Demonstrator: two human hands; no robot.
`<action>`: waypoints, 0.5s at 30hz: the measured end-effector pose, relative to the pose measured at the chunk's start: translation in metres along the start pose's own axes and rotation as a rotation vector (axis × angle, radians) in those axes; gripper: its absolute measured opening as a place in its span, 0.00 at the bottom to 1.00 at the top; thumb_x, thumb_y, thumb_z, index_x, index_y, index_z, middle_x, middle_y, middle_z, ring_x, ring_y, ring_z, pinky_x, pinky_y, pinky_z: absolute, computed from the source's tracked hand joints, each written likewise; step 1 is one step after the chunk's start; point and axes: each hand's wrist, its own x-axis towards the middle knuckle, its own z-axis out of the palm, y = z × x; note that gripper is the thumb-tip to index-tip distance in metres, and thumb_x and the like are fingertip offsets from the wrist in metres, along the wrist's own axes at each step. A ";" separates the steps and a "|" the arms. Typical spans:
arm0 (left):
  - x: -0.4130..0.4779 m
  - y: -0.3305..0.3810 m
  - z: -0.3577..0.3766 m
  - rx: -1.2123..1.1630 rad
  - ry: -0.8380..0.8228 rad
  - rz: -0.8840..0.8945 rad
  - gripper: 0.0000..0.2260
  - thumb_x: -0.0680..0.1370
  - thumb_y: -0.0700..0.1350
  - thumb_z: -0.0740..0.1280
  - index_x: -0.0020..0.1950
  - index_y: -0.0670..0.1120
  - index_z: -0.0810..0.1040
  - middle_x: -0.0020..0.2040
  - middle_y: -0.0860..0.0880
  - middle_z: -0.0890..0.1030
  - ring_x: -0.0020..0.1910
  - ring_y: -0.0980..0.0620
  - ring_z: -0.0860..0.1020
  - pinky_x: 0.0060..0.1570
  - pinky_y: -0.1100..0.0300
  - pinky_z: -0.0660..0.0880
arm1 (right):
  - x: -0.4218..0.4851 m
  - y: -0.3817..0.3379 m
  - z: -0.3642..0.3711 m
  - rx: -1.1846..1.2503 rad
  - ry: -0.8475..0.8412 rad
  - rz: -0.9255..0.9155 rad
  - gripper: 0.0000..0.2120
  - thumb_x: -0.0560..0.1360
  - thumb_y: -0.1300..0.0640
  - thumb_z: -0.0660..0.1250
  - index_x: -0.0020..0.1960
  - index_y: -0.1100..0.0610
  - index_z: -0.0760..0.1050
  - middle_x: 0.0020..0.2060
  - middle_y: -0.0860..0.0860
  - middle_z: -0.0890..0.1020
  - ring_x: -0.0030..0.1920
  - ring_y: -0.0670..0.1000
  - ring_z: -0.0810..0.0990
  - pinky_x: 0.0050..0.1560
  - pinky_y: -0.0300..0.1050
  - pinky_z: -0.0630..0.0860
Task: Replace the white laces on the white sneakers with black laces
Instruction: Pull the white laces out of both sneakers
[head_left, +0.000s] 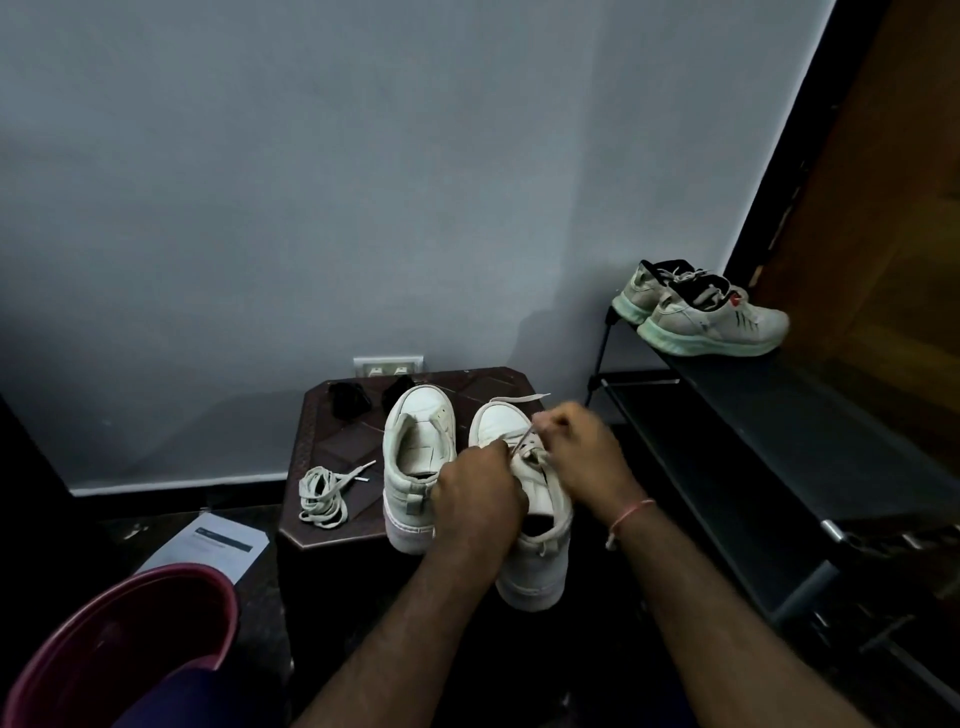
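Two white sneakers stand on a dark brown stool (337, 447). The left sneaker (418, 457) has no lace. The right sneaker (535, 540) still carries its white lace (524, 441). My left hand (475, 499) grips the right sneaker around its tongue and side. My right hand (579, 447) pinches a strand of that lace above the eyelets. A loose end of it lies past the toe. A removed white lace (324, 493) sits coiled on the stool's left part. Two black lace bundles (350, 397) lie at the stool's far edge.
A black shoe rack (769, 467) stands to the right, with a pair of grey running shoes (701, 317) on top. A maroon bucket (130, 644) is at the lower left, a sheet of paper (213, 545) on the floor beside it. A wall socket (388, 366) sits behind the stool.
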 end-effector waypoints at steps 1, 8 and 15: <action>0.000 0.001 0.000 -0.005 -0.001 0.005 0.07 0.75 0.44 0.60 0.50 0.47 0.76 0.48 0.45 0.81 0.50 0.41 0.79 0.43 0.53 0.73 | 0.000 -0.005 -0.007 0.430 0.059 0.148 0.07 0.80 0.60 0.61 0.46 0.60 0.76 0.44 0.56 0.84 0.44 0.53 0.81 0.45 0.44 0.76; -0.001 0.003 -0.001 0.035 -0.006 0.016 0.08 0.76 0.44 0.60 0.52 0.48 0.76 0.50 0.45 0.81 0.51 0.41 0.79 0.44 0.53 0.73 | 0.007 -0.018 -0.022 0.230 0.017 0.036 0.04 0.77 0.59 0.66 0.44 0.58 0.77 0.33 0.52 0.78 0.29 0.47 0.76 0.32 0.38 0.74; -0.003 0.005 -0.001 0.051 -0.039 0.038 0.08 0.77 0.46 0.61 0.54 0.48 0.77 0.51 0.46 0.81 0.52 0.43 0.79 0.44 0.54 0.72 | -0.008 -0.018 0.004 -0.832 -0.265 -0.296 0.10 0.74 0.58 0.65 0.53 0.56 0.80 0.53 0.57 0.75 0.55 0.60 0.76 0.52 0.48 0.73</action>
